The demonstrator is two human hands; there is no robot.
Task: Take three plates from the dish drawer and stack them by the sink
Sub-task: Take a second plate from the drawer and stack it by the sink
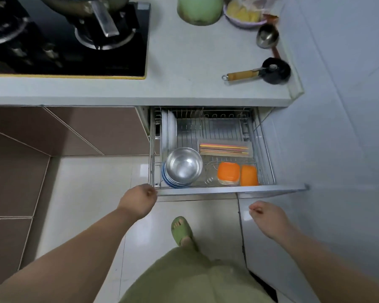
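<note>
The wire dish drawer (262, 136) stands pulled out under the counter. White plates (170, 133) stand on edge in its far left corner. In front of them a steel bowl (183, 165) rests on a stack of blue-rimmed dishes. My left hand (138, 202) is at the drawer's front left corner with the fingers curled in, holding nothing that I can see. My right hand (268, 217) hangs below the drawer front, apart from it, fingers loosely curled and empty. No sink is in view.
Two orange-lidded boxes (236, 173) and a tray of chopsticks (223, 148) lie in the drawer's right half. On the counter (184, 73) are a black hob with a pan (101, 18), a green round object, a bowl, a ladle and a black strainer (274, 71). My sandalled foot (182, 230) is below the drawer.
</note>
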